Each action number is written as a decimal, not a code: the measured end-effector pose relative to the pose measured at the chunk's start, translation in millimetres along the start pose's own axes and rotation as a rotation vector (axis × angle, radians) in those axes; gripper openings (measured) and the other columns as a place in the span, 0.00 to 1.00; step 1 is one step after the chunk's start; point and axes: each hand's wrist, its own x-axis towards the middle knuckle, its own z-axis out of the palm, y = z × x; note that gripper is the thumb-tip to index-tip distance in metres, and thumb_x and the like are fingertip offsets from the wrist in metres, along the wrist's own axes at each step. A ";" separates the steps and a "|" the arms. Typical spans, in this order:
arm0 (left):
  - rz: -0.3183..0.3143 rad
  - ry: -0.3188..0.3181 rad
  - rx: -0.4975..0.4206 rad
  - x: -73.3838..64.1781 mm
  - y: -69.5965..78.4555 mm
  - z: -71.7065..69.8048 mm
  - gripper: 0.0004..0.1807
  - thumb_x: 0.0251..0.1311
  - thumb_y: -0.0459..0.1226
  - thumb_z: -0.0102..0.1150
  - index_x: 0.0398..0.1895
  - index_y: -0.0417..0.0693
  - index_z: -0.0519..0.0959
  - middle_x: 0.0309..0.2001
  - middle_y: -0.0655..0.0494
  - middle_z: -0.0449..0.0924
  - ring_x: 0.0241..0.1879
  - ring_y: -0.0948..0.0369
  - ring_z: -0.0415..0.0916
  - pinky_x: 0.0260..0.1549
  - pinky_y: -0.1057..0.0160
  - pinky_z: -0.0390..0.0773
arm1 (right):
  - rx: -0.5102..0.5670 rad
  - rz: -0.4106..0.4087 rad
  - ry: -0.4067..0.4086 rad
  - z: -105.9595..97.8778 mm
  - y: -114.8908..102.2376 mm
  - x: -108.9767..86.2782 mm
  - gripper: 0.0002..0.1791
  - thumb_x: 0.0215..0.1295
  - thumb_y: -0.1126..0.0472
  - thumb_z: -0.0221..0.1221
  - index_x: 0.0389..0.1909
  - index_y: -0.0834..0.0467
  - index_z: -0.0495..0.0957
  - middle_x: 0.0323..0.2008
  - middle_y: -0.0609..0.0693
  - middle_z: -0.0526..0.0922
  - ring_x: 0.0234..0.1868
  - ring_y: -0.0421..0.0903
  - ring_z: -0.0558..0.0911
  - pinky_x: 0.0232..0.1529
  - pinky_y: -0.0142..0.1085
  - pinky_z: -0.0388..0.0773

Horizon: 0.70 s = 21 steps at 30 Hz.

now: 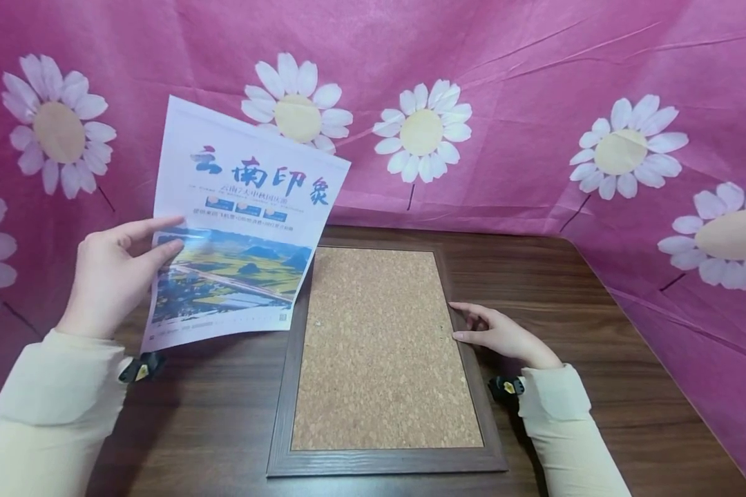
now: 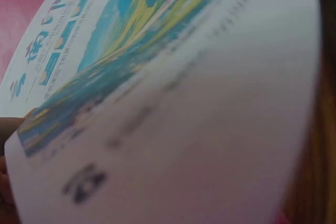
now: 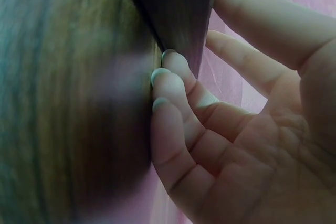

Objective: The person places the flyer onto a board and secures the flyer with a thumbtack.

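A printed poster point(image 1: 224, 276) with large Chinese characters and a landscape photo is held up at the left in the head view. My left hand point(image 1: 115, 269) pinches it by its left edge, and in the left wrist view the sheet point(image 2: 210, 119) curves across most of the picture. A cork board point(image 1: 382, 345) in a dark wooden frame lies flat on the table. On its right side my right hand point(image 1: 503, 335) holds the frame's edge. Curled fingers point(image 3: 170, 129) meet the line between frame point(image 3: 181, 14) and table in the right wrist view.
The dark wood-grain table point(image 1: 572, 324) carries the board. Behind and around it hangs a pink cloth point(image 1: 510, 55) printed with large white daisies. Each wrist wears a dark strap, such as the right strap point(image 1: 505, 388). Small marks point(image 1: 318, 322) show on the cork.
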 end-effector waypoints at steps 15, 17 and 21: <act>0.063 0.194 -0.146 -2.4 28.9 10.5 0.21 0.61 0.35 0.66 0.59 0.56 0.82 0.45 0.49 0.86 0.24 0.82 0.77 0.20 0.80 0.75 | 0.003 -0.002 -0.001 0.5 -0.9 1.0 0.34 0.67 0.58 0.63 0.70 0.64 0.64 0.39 0.55 0.73 0.28 0.39 0.69 0.30 0.31 0.69; 0.046 0.195 -0.172 -2.0 31.7 11.9 0.22 0.62 0.35 0.66 0.60 0.57 0.81 0.48 0.45 0.85 0.26 0.83 0.77 0.24 0.81 0.76 | 0.007 0.000 -0.003 0.6 -0.8 0.7 0.34 0.67 0.57 0.63 0.71 0.64 0.64 0.39 0.55 0.74 0.28 0.40 0.69 0.31 0.31 0.69; -0.005 0.188 -0.226 -1.3 33.6 17.8 0.23 0.62 0.36 0.66 0.61 0.58 0.79 0.51 0.45 0.84 0.29 0.82 0.78 0.27 0.80 0.78 | 0.014 0.005 0.000 0.9 -0.7 0.0 0.34 0.67 0.58 0.63 0.71 0.64 0.64 0.39 0.56 0.74 0.28 0.40 0.69 0.31 0.31 0.69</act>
